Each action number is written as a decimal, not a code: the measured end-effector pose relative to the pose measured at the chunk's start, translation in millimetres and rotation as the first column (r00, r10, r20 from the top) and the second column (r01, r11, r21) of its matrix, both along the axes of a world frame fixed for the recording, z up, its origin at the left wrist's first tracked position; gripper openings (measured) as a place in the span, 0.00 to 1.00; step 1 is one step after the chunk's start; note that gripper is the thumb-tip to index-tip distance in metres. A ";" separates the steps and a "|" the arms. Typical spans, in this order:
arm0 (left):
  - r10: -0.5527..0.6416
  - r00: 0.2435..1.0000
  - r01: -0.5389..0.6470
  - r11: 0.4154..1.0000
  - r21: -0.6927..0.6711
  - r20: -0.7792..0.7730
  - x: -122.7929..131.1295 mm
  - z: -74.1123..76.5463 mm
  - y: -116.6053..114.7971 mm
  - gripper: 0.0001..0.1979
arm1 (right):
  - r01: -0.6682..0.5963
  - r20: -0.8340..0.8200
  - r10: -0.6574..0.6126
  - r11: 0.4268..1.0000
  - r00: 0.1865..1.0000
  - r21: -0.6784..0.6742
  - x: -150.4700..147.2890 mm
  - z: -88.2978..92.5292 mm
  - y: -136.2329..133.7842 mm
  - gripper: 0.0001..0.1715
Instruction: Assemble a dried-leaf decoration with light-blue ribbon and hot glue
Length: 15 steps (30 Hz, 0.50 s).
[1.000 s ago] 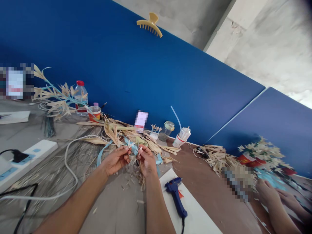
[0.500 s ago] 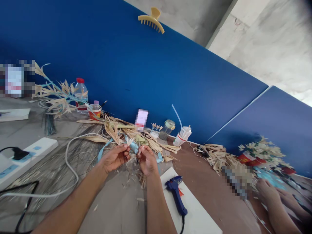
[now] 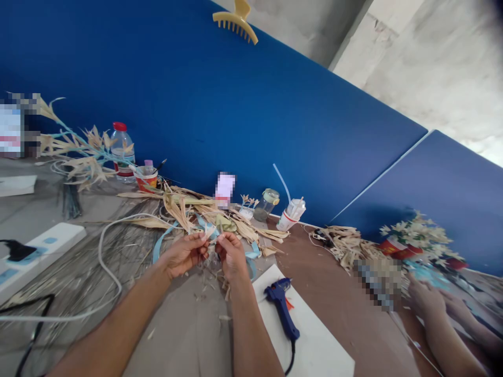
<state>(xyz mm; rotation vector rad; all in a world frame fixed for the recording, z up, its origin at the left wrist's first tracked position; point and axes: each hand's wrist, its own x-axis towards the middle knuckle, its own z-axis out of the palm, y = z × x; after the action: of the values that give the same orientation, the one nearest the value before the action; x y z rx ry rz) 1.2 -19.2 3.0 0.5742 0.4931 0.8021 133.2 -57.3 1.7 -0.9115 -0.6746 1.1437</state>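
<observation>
My left hand (image 3: 187,255) is closed in a pinch on a small pale piece of dried husk (image 3: 211,232), whose pointed tips stick up above the fingers. Just beside it, my right hand (image 3: 231,255) is also pinched shut, its fingertips meeting the husk's lower end; whether it grips the husk itself or something thin on it is hidden. Behind both hands lies a heap of dried husk strips (image 3: 178,207). Light-blue ribbon (image 3: 160,242) curls out of the heap to the left, and a blue ribbon loop (image 3: 251,267) shows past my right wrist.
A dark-blue glue gun (image 3: 283,309) rests on a white board (image 3: 318,335). Left are a power strip (image 3: 65,236), white cable (image 3: 102,248), thin wires, a red-capped bottle (image 3: 122,152) and a red cup (image 3: 146,180). Another person's hands (image 3: 426,301) are at far right.
My fingertips have come closer together around the husk piece. The whole view has shifted a little, so the background sits further left and higher. The glue gun stays on the board.
</observation>
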 end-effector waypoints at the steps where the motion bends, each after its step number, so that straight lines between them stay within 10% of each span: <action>1: 0.007 1.000 -0.007 1.000 0.002 0.000 0.5 -0.6 -0.2 0.05 | 0.005 -0.010 -0.005 1.000 1.000 -0.001 -0.6 -0.7 0.4 0.08; 15: 0.130 0.991 -0.131 0.990 -0.047 -0.023 2.9 -6.0 2.3 0.05 | 0.108 -0.102 -0.115 0.992 0.988 -0.065 -6.5 -11.6 6.5 0.07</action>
<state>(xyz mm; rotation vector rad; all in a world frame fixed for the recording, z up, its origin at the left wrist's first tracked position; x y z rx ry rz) 4.1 -16.9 -3.0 0.5093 0.5715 0.9071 126.6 -50.8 -9.9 -0.9209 -0.4992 1.1087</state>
